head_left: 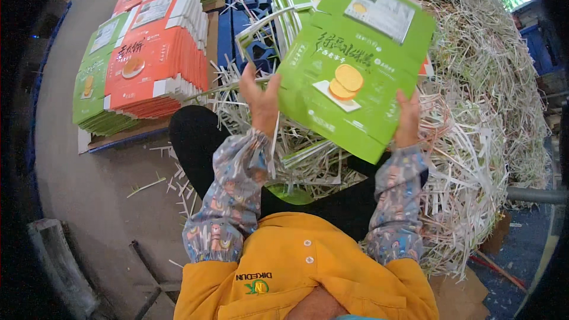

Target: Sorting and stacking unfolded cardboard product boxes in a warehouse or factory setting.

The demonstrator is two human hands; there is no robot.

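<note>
A flat green printed cardboard box blank, with pictures of round yellow cakes, is raised and tilted in front of me. My right hand grips its lower right edge, thumb on the printed face and the other fingers hidden behind. My left hand is beside the blank's left edge, thumb and fingers spread apart. Thin white paper strips run close to that hand; whether it touches them I cannot tell. Behind the raised blank stands a stack of green blanks, partly covered.
Stacks of orange blanks and green blanks stand on a pallet at the left. A large heap of shredded paper strips rises at the right. Blue plastic pallet parts show between the stacks. Scraps lie on the grey floor.
</note>
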